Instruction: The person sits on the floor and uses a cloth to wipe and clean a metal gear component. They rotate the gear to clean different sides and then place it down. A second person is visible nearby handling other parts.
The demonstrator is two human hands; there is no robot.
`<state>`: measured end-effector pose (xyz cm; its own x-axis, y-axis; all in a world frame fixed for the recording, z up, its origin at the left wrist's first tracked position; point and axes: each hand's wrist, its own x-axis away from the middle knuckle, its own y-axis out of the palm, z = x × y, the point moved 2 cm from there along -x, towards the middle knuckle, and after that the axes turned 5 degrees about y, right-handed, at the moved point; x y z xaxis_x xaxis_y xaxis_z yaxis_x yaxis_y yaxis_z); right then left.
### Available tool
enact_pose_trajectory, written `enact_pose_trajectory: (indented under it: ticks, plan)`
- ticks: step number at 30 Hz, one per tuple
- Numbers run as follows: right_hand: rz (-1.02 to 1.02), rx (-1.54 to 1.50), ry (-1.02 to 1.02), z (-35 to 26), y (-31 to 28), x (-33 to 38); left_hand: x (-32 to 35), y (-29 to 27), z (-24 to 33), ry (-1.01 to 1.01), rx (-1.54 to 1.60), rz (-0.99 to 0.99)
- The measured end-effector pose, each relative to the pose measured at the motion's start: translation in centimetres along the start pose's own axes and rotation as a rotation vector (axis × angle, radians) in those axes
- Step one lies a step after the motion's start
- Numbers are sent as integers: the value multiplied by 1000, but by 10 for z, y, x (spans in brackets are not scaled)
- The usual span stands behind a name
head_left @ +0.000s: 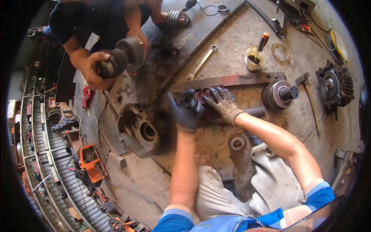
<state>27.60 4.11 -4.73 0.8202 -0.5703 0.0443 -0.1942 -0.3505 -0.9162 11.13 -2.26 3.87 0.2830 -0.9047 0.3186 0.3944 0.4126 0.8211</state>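
At about ten o'clock, a co-worker's hands (92, 66) hold a stepped metal cylinder (132, 53); nearer eight o'clock lies a gearbox housing (140, 130). By the centre, the black-gloved left grip (184, 115) is curled around a dark metal ring (184, 104). At the ring's three o'clock, a dark red rag (205, 94) is bunched under the right grip (225, 105), its gloved fingers bent over the cloth. This looks like wiping — best done, I judge, by holding the ring lightly, turning it little by little, and working a cleaner fold around its inside. Oily gloves could let it slip, so a low, steady hold is wise. Farther toward three o'clock sit a geared shaft (279, 94) and a hammer (310, 101).
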Motion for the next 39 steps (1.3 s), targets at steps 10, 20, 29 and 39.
enact_pose_trajectory:
  ticks: [10,20,29,39]
  plan:
    - [0,-457,285,31,-3,-27,-13,-38,29,128,-44,109]
    - [-229,-1940,-164,16,-124,-15,-14,-52,27,425,-285,279]
    - [12,-1700,-257,-3,-114,-22,5,-54,23,66,55,356]
    - [-304,130,154,-12,7,-36,13,-18,19,50,145,-251]
